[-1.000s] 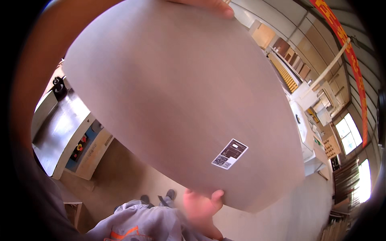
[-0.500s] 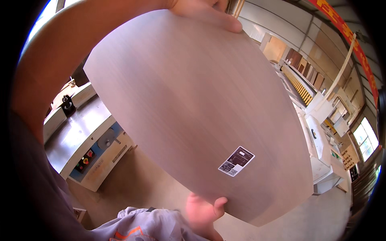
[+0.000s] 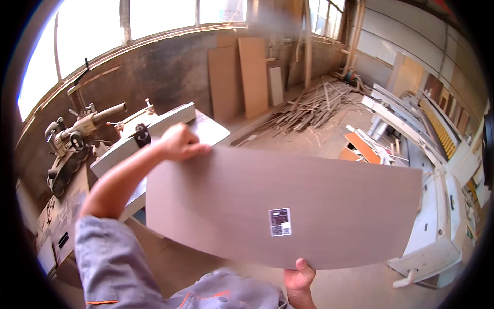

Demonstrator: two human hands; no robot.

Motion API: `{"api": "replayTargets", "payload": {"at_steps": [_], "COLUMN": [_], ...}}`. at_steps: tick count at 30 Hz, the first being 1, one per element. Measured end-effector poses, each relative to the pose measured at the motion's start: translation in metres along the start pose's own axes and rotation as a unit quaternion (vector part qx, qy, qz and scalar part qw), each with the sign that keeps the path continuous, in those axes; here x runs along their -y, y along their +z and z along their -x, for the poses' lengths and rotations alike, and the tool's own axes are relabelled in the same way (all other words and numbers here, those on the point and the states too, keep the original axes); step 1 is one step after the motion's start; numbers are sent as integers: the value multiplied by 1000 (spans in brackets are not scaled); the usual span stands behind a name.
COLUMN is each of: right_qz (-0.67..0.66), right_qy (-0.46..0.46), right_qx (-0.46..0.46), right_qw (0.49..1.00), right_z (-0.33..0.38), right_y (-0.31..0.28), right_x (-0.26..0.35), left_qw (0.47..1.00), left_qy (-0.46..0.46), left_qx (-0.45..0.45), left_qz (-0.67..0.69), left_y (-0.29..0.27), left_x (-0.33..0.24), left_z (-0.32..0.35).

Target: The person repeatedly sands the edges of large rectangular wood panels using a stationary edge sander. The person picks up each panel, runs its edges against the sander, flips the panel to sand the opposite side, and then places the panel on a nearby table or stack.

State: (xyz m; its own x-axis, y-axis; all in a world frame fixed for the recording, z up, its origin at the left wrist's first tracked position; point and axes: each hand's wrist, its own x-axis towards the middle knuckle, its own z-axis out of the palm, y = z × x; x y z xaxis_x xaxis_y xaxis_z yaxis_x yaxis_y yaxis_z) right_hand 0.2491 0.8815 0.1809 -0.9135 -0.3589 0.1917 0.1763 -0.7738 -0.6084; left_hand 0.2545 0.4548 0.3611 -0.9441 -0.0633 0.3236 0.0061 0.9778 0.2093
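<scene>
A wide brown-grey wood-grain board (image 3: 334, 211) spans the middle of the view, its face toward me. On that face sits a small dark-and-white label (image 3: 279, 222). My left hand (image 3: 181, 142) grips the board's far edge near its left end, thumb lying along the face. From below, my right hand (image 3: 299, 278) holds the near edge right of the middle, thumb up against the face and its other fingers hidden behind. Behind the board's left end stands a woodworking machine with a pale metal table (image 3: 212, 131), partly covered by the board.
A machine with a feeder arm and motor (image 3: 85, 123) stands at the left. Brown panels (image 3: 252, 77) lean on the far wall beside a heap of wood strips (image 3: 319, 108). A long white saw machine (image 3: 437, 226) runs along the right, with offcuts (image 3: 363, 147) beside it.
The board has turned from steeply slanted to nearly level lengthwise and lies lower in view. My left hand has come down and left with it. The view has swung toward the windows and far wall.
</scene>
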Motion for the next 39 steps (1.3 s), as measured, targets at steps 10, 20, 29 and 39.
{"api": "replayTargets", "payload": {"at_steps": [10,20,29,39], "right_qz": [60,146,302,334], "right_qy": [356,602,742,756], "right_qx": [53,197,300,466], "right_qw": [931,760,517,315], "right_z": [-137,-321,-419,-535], "right_y": [-59,-42,-33,-17], "right_x": [-59,-222,-362,-402], "left_qw": [847,653,610,428], "left_qy": [-449,-634,-754,-869], "left_qx": [-4,-92,-189,-244], "left_qz": [283,403,157,38], "left_y": [161,307,353,372], "left_x": [50,85,36,-67], "left_z": [184,219,209,23]}}
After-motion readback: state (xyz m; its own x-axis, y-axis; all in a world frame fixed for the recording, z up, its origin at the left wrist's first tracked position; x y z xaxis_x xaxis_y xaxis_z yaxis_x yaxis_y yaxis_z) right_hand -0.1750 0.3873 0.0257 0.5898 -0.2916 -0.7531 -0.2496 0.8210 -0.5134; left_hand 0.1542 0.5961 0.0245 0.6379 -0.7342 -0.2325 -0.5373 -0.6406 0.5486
